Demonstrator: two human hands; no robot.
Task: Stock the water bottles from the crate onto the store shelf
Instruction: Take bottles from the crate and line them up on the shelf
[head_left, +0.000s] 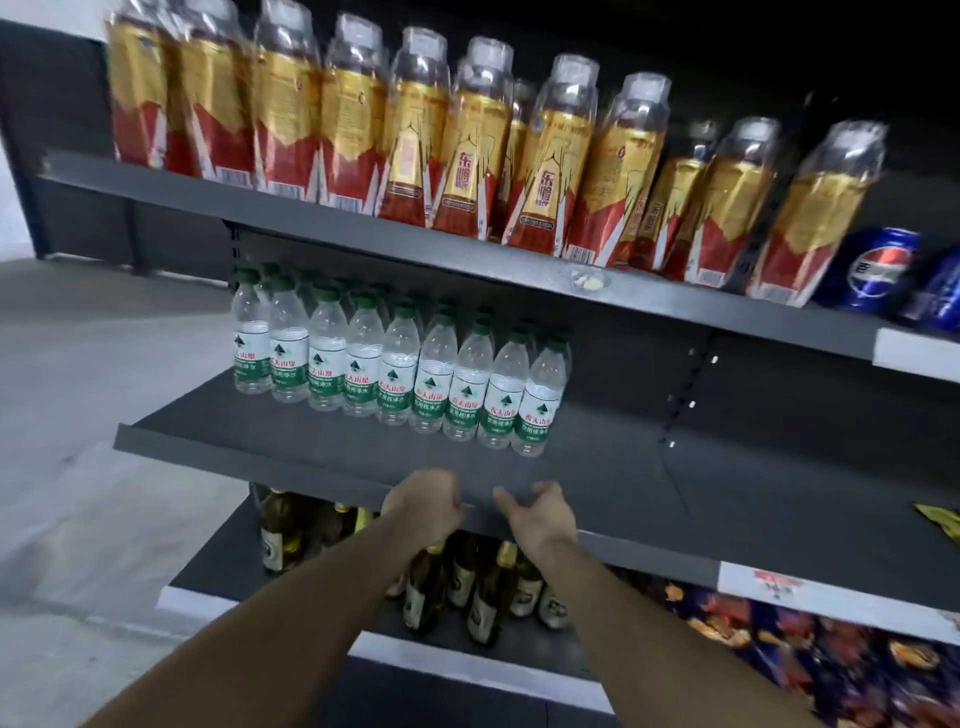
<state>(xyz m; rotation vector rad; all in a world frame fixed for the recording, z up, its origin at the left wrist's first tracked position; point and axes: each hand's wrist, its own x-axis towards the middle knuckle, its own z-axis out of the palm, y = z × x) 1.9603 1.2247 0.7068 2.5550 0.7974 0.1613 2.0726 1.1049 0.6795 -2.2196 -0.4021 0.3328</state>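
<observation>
Dark grey store shelving fills the view, w/ a pale concrete floor (93, 364) off to the left. On the middle shelf (311, 447) the water bottles (395, 364) stand upright in a tight block, green caps and green-white labels, several rows deep, front row running diagonally from left-back to right-front; the right part of that shelf is bare. My left hand (423, 501) is at the shelf's front lip, fingers curled into a loose fist, and they don't seem to hold anything (the fingertips are tucked under, so can't be fully sure). My right hand (540, 509) is just beside it, also at the lip, thumb out toward the left and fingers bent, nothing in it. Both forearms reach up from the bottom of the frame. On the top shelf (467, 249) stands a row of gold-and-red drink bottles (467, 140), then blue Pepsi cans (878, 270) at the far right. Below my hands, the bottom shelf (218, 571) carries dark glass bottles (483, 597) w/ gold caps, and colourful snack bags (831, 660) lie to the right, blurred.
</observation>
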